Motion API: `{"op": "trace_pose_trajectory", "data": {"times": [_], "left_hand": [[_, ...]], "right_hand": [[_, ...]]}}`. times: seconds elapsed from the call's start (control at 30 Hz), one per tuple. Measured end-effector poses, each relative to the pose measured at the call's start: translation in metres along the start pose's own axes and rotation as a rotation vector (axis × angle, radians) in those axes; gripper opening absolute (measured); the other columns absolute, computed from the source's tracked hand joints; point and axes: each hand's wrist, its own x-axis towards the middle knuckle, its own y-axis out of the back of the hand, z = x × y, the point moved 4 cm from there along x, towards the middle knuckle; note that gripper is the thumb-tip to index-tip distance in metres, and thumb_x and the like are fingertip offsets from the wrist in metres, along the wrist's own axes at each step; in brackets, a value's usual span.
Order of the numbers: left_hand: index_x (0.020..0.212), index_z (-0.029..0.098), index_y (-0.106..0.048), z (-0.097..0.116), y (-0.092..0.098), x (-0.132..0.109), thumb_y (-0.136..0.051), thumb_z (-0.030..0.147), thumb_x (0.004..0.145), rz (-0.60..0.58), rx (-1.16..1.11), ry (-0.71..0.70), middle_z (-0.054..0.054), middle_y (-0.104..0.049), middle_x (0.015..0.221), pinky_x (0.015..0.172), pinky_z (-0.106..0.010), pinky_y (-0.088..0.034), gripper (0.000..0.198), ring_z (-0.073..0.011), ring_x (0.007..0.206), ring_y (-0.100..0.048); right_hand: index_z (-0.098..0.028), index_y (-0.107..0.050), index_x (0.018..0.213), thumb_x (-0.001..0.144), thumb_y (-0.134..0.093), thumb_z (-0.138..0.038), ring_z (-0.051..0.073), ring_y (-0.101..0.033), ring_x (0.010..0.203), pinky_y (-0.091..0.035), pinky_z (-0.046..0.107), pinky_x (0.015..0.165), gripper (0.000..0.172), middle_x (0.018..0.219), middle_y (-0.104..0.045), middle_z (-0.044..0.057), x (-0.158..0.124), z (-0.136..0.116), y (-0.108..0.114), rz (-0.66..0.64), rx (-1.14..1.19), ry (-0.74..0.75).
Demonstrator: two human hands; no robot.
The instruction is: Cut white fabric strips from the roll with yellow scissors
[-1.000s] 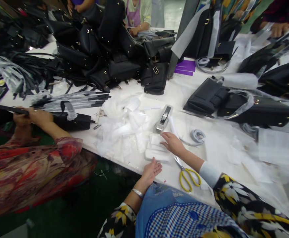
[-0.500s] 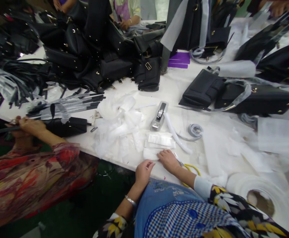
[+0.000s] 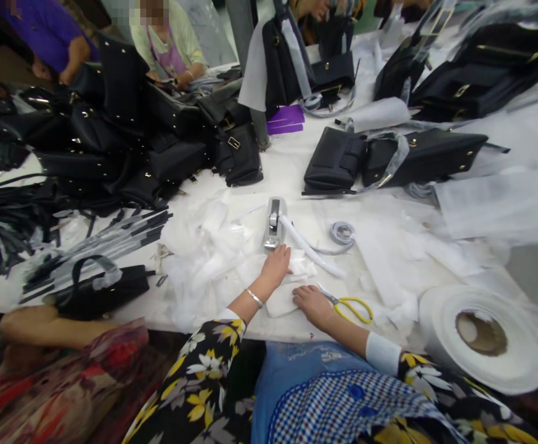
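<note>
My left hand reaches forward, its fingers stretched out to the near end of a grey tape dispenser. Whether any tape is at its fingertips is too small to see. My right hand lies with its fingers spread on the right edge of a folded white foam sheet near the table's front. Small white packets lie just beyond the sheet, partly behind my left hand. Yellow-handled scissors rest beside my right hand. A white tube-like strip runs right of the dispenser.
Black handbags stand across the back, with a large pile at left. Crumpled white wrapping lies left of the dispenser, a coiled grey strap right. A big white roll sits at right. A co-worker's arm is at lower left.
My left hand has moved forward from the table's front edge to the tape dispenser. My right hand stays on the foam sheet. The camera view has shifted, showing more of the roll and scissors.
</note>
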Motion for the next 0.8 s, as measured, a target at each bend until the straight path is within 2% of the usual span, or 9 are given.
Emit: {"op": "trace_pose_trajectory", "data": {"times": [0.17,0.33,0.43,0.5,0.57,0.67,0.8], "left_hand": [[0.135,0.015,-0.041,0.002,0.002,0.008,-0.079,0.028,0.071,-0.12,-0.085,0.101,-0.022,-0.056,0.123,0.103,-0.043,-0.036,0.076,-0.0346,0.124,-0.047],[0.129,0.014,-0.047,0.0,0.003,0.006,-0.078,0.034,0.071,-0.134,-0.002,0.103,-0.02,-0.059,0.114,0.098,-0.044,-0.038,0.069,-0.0346,0.115,-0.051],[0.115,0.016,-0.054,-0.002,0.001,0.004,-0.078,0.034,0.072,-0.133,0.034,0.035,-0.017,-0.059,0.115,0.097,-0.042,-0.04,0.052,-0.0321,0.115,-0.05],[0.112,0.017,-0.055,-0.004,-0.003,0.004,-0.078,0.033,0.072,-0.123,0.033,-0.014,-0.016,-0.056,0.122,0.099,-0.041,-0.039,0.049,-0.0312,0.12,-0.047],[0.115,0.017,-0.053,-0.007,-0.008,0.003,-0.078,0.031,0.072,-0.124,0.013,-0.033,-0.016,-0.054,0.129,0.101,-0.04,-0.039,0.052,-0.0306,0.123,-0.046],[0.123,0.017,-0.05,-0.013,-0.015,0.002,-0.077,0.032,0.074,-0.169,-0.054,0.009,-0.016,-0.057,0.126,0.101,-0.038,-0.039,0.058,-0.0298,0.121,-0.051],[0.129,0.019,-0.046,-0.019,-0.021,0.005,-0.076,0.037,0.074,-0.193,-0.1,0.026,-0.015,-0.059,0.127,0.102,-0.038,-0.038,0.065,-0.0303,0.121,-0.053]], "right_hand": [[-0.015,-0.064,0.093,0.093,-0.042,-0.01,0.02,-0.059,0.087,-0.035,0.041,0.098,0.023,0.087,-0.066,0.007,-0.01,-0.007,-0.018,0.075,0.025,0.039],[-0.015,-0.063,0.093,0.093,-0.042,-0.012,0.019,-0.06,0.083,-0.038,0.037,0.092,0.021,0.083,-0.066,0.007,-0.014,-0.009,-0.025,0.116,0.052,0.031],[-0.014,-0.062,0.093,0.094,-0.044,-0.012,0.019,-0.061,0.083,-0.04,0.036,0.087,0.019,0.084,-0.066,0.007,-0.015,-0.009,-0.024,0.099,0.045,0.023],[-0.014,-0.062,0.093,0.094,-0.044,-0.013,0.019,-0.061,0.084,-0.04,0.035,0.084,0.017,0.085,-0.067,0.007,-0.016,-0.008,-0.023,0.079,0.048,0.015],[-0.015,-0.061,0.093,0.094,-0.045,-0.014,0.019,-0.06,0.084,-0.04,0.033,0.082,0.016,0.085,-0.067,0.006,-0.017,-0.008,-0.022,0.071,0.065,0.012],[-0.015,-0.061,0.095,0.094,-0.046,-0.014,0.018,-0.06,0.083,-0.039,0.032,0.08,0.016,0.085,-0.067,0.006,-0.017,-0.008,-0.016,0.078,0.087,0.02],[-0.015,-0.062,0.096,0.093,-0.046,-0.013,0.019,-0.059,0.083,-0.039,0.031,0.078,0.017,0.086,-0.066,0.006,-0.01,0.001,-0.004,0.096,0.092,-0.063]]}}
